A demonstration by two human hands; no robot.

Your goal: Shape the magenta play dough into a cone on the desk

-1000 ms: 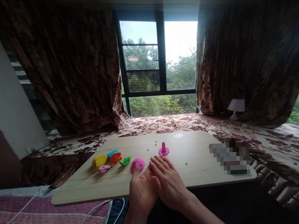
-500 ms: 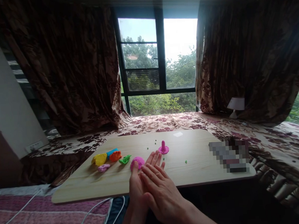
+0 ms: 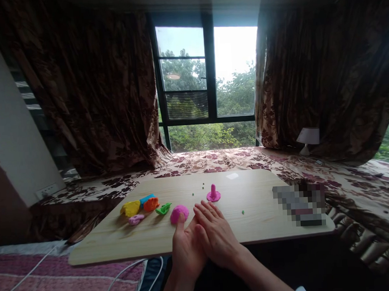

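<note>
My left hand (image 3: pixel 187 248) is palm up at the front of the table, its thumb raised in front of a pink modelling-clay dome (image 3: pixel 178 213). Across its palm lies my right hand (image 3: pixel 217 233), palm down with fingers stretched and together. The palms press against each other, and whatever may be between them is hidden. Just beyond the fingertips stands a pink clay piece (image 3: pixel 213 193), a flat disc with an upright peg. To the left are lumps of green clay (image 3: pixel 163 208), orange clay (image 3: pixel 151 204), blue clay (image 3: pixel 147 198), yellow clay (image 3: pixel 130 208) and light pink clay (image 3: pixel 135 219).
Several tiny green bits lie on the pale wooden table (image 3: pixel 259 194), one bit (image 3: pixel 243 212) right of my hands. A pixelated dark object (image 3: pixel 298 205) occupies the right end. Behind are a patterned cloth, curtains, a window and a small lamp (image 3: pixel 308 136). A white cable (image 3: pixel 125 268) hangs at front left.
My right hand has slid back along the left palm, and its fingers now cover the left fingers. Both hands have shifted slightly right. The clay pieces stay where they were.
</note>
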